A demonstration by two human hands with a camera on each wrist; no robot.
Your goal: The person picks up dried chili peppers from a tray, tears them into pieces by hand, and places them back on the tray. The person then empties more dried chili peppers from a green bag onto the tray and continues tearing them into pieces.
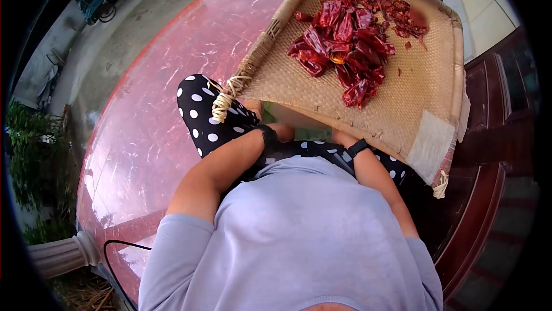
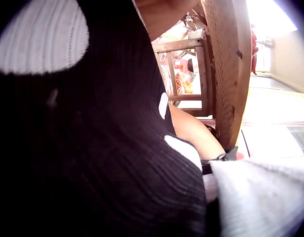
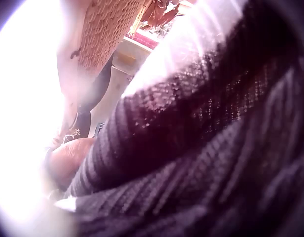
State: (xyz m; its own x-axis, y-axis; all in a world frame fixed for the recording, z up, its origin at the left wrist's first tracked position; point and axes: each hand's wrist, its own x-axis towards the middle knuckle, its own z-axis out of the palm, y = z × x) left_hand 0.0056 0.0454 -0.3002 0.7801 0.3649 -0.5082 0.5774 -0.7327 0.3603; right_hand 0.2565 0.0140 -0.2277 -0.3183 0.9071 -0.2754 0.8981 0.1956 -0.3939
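Observation:
My left hand (image 1: 283, 133) is low over my lap, just under the near edge of a woven tray, with its fingers hidden. On the other side my right hand (image 1: 342, 137) also reaches in beneath that edge, mostly out of sight; I cannot tell whether either hand holds anything. Polka-dot trousers (image 1: 214, 137) lie right around both wrists. The shallow woven tray (image 1: 422, 81) slopes above the lap with a bound rim. On it lies a pile of whole dried red chillies (image 1: 356, 41), with smaller chilli pieces (image 1: 397, 9) heaped behind.
A large round table covered in clear plastic over pink (image 1: 144, 127) spreads to the left. Dark red wooden doors (image 1: 489, 98) stand at the right. A cloth patch (image 1: 430, 144) covers the tray's near right corner. A wooden frame (image 2: 204, 74) stands beyond the lap.

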